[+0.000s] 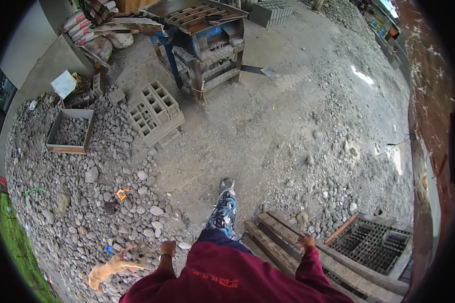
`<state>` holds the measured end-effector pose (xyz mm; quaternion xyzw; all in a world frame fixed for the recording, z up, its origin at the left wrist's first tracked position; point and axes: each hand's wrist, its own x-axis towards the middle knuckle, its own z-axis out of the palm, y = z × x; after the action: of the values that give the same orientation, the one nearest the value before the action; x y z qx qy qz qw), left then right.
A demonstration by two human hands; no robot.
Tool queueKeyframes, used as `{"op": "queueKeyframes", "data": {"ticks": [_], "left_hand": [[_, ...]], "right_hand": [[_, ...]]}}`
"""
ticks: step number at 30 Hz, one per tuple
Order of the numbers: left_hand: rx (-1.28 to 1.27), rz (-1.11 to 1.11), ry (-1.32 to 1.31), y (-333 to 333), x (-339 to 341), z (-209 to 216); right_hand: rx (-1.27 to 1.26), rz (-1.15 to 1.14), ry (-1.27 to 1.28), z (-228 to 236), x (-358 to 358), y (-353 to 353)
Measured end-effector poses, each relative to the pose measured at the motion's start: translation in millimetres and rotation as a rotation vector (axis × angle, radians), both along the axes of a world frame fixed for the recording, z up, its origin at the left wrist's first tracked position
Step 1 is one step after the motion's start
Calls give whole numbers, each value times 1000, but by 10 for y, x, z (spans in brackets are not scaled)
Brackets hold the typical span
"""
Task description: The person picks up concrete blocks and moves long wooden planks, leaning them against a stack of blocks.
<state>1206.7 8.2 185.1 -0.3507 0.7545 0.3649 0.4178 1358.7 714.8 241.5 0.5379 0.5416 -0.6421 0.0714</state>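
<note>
My left hand (168, 247) hangs at my side above grey stones, with a watch or band at its wrist. Its fingers are foreshortened, so I cannot tell how they are held. On the other side my right hand (306, 242) has its fingers apart and holds nothing. It is over or beside long wooden planks (283, 247); whether it touches them I cannot tell. One foot in a grey shoe (227, 184) is forward on the dusty ground. A tan dog (111, 272) is on the stones to the left of my left hand.
Hollow concrete blocks (156, 108) are stacked ahead on the left, near a blue-framed block-making machine or stand (207, 45). A box of stones (71, 131) sits left. More blocks (270, 12) stand far back. A metal grate (374, 247) lies right; a rusty sheet (435, 101) edges the right.
</note>
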Motion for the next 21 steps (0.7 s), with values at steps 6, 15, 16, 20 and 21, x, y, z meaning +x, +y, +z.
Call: {"op": "queueKeyframes", "data": {"ticks": [6, 15, 16, 20, 21], "left_hand": [[118, 138, 91, 808, -1507, -222], [334, 152, 370, 2774, -5469, 750], [317, 128, 398, 2911, -5825, 912], [284, -41, 371, 3880, -7026, 1221], [278, -58, 350, 4101, -7215, 1196]], "right_hand": [[541, 494, 130, 1473, -3611, 327], [318, 365, -237, 1730, -3463, 860], [190, 278, -297, 1927, -3479, 712], [-11, 5, -516, 2117, -3094, 662], [-40, -37, -526, 2084, -3047, 710]]}}
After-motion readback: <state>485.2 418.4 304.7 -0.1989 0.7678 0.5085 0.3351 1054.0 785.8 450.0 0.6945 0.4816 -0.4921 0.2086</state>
